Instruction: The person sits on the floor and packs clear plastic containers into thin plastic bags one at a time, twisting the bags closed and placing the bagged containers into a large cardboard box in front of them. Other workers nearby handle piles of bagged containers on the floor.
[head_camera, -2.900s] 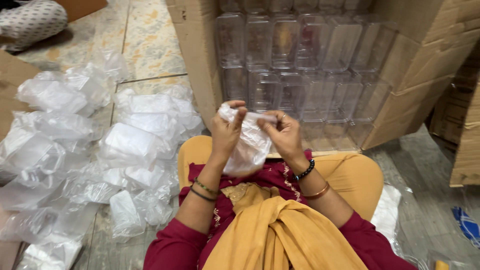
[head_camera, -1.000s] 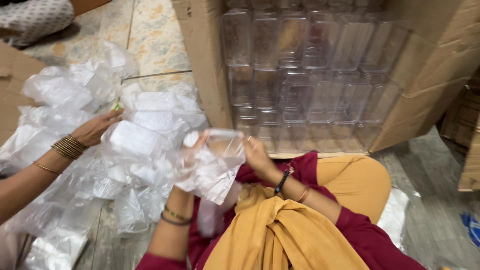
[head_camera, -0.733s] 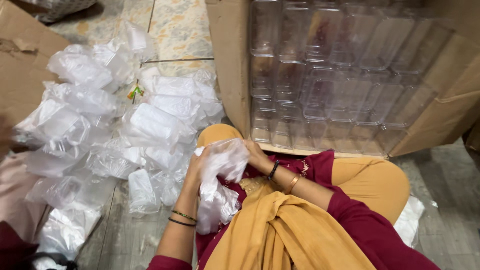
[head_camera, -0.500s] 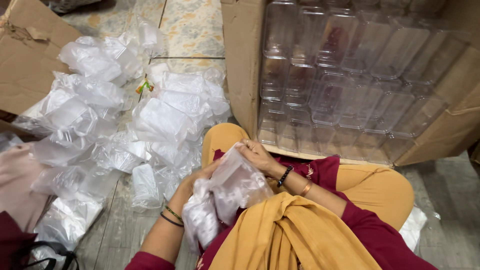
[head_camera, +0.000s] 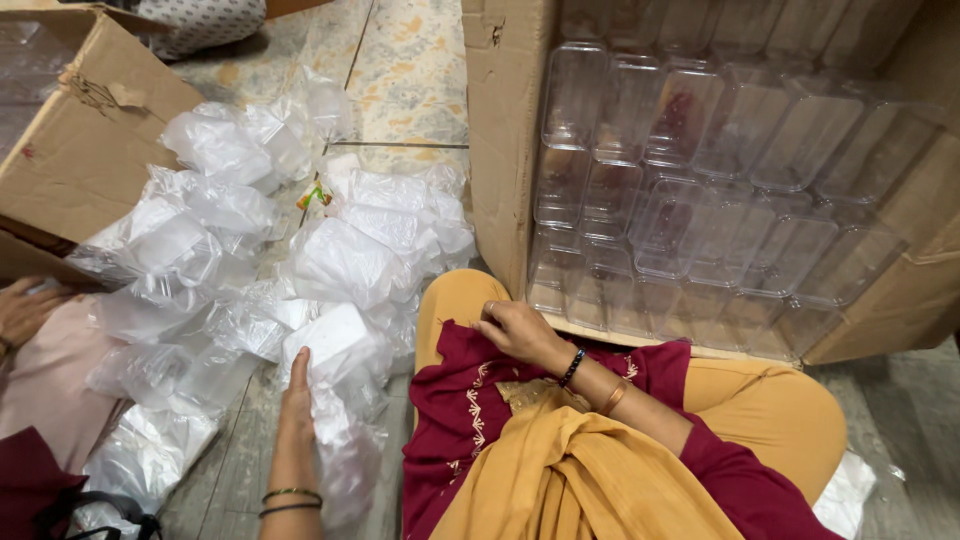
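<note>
Two hands at work, seen from above. Left hand (head_camera: 297, 392) stretched forward, fingers straight and together, palm laid flat on a bagged clear container (head_camera: 338, 352) at the near edge of the pile; grip spread, closed on nothing, merely pressing the wrapped piece against the floor (head_camera: 410, 70). Long axis of that bagged container running from near-left to far-right, crosswise to the fingers, with the loose tail of its plastic bag (head_camera: 350, 455) trailing back beside the wrist, down toward the knee. Ahead of and outward from this grip, a heap of similar bagged containers (head_camera: 240, 250), crumpled and overlapping, spreading away across the floor toward a brown cardboard box (head_camera: 70, 170) lying open on its side. Right hand (head_camera: 515, 330) well apart from the left, resting on the maroon cloth over the lap, fingers curled inward and loosely pressed together; whether anything sits between them cannot be told. Just beyond this grip, almost touching the knuckles, a large cardboard carton (head_camera: 500, 140) tipped with its opening facing the lap, stacked in rows with clear plastic containers (head_camera: 690, 190), open mouths facing out. Far outward of the left grip, at the frame edge, another person's hand (head_camera: 25, 310) resting near the heap.
</note>
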